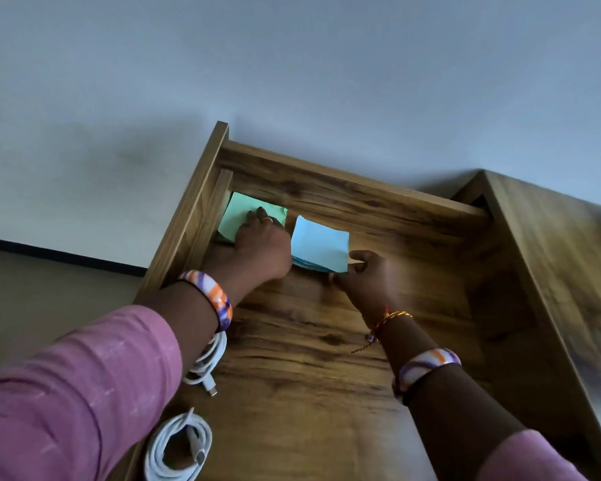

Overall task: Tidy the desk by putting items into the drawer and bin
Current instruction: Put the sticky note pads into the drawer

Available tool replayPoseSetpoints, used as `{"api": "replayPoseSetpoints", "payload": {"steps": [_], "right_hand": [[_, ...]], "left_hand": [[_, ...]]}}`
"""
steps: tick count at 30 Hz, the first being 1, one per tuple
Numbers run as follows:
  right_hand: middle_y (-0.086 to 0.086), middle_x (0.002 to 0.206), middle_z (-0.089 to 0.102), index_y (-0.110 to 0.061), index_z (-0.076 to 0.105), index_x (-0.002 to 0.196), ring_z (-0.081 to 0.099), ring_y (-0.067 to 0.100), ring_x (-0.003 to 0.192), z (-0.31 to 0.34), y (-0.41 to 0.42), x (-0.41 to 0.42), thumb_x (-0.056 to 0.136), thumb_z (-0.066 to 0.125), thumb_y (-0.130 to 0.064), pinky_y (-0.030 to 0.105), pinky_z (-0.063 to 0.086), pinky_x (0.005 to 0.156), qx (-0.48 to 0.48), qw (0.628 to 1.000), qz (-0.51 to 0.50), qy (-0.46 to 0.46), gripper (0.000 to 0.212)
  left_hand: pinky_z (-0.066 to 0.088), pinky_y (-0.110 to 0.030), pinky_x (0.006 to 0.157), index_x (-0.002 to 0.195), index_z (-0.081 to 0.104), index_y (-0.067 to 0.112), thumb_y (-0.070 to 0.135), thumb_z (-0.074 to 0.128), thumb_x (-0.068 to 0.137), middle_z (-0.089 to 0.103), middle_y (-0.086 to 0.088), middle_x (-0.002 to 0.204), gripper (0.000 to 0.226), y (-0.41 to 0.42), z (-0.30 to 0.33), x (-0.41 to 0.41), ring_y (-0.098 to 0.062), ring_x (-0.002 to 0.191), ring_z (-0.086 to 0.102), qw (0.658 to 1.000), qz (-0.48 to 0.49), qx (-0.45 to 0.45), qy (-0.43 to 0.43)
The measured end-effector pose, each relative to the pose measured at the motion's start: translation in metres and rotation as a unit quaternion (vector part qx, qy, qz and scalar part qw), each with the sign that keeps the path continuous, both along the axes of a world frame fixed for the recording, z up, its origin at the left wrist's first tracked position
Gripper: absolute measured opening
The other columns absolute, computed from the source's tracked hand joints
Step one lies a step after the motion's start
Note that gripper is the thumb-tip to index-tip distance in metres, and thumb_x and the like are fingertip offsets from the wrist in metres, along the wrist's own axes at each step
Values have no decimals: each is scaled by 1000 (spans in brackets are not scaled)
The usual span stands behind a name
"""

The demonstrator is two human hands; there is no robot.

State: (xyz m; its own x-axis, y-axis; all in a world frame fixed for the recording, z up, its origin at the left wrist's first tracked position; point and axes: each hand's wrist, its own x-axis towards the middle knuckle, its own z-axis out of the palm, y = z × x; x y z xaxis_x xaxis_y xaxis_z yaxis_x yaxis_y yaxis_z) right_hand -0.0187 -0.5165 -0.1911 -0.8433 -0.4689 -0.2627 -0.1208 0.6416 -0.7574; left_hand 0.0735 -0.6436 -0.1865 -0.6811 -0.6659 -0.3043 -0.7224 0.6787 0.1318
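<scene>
An open wooden drawer (344,189) fills the middle of the head view. A green pad of sticky notes (238,211) lies in its far left corner, and my left hand (262,243) rests on top of it with fingers stretched out. A blue pad of sticky notes (320,246) sits just to the right of it. My right hand (365,276) pinches the blue pad's near right corner with curled fingers.
Two coiled white cables lie along the drawer's left side, one (207,359) partly under my left forearm, the other (177,446) nearer to me. The wooden desk top (562,258) runs along the right. A pale wall is behind, with floor at left.
</scene>
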Motion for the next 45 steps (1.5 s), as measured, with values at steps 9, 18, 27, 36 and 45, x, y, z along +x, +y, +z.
{"api": "replayPoseSetpoints", "payload": {"steps": [9, 18, 27, 36, 45], "right_hand": [[11, 98, 70, -11, 71, 96, 65, 29, 93, -11, -19, -8, 71, 75, -11, 42, 53, 86, 43, 993, 31, 107, 25], [11, 114, 65, -10, 63, 118, 60, 21, 101, 3, 1, 18, 82, 64, -3, 29, 50, 78, 74, 988, 74, 110, 36], [1, 110, 66, -11, 66, 111, 64, 14, 90, 56, 58, 100, 80, 70, -10, 28, 52, 83, 83, 978, 177, 73, 31], [8, 101, 70, -7, 67, 106, 60, 13, 81, 73, 85, 204, 79, 71, -17, 14, 43, 69, 73, 948, 297, 85, 29], [16, 114, 62, -4, 49, 121, 59, 31, 104, 77, 87, 331, 72, 77, -35, 38, 50, 86, 76, 935, 338, 83, 64]], "left_hand": [[19, -50, 112, 136, 39, 4, 25, 43, 89, 28, -19, 147, 51, -4, 7, 1, -36, 135, 26, 1000, 2, -13, -28], [35, -42, 97, 132, 43, 6, 21, 45, 91, 35, -18, 144, 43, 7, 17, 10, -34, 128, 37, 997, 1, -53, 51], [43, -37, 81, 113, 56, 5, 23, 50, 92, 58, -15, 117, 28, 22, 75, 71, -32, 110, 53, 988, -20, -75, 136], [44, -43, 90, 139, 27, 3, 26, 55, 88, 43, -23, 134, 62, 33, 92, 167, -39, 120, 46, 995, 79, 11, 67], [54, -32, 52, 85, 58, 0, 3, 49, 90, 60, -15, 66, 11, 70, 101, 250, -23, 47, 61, 952, 92, 287, 53]]}}
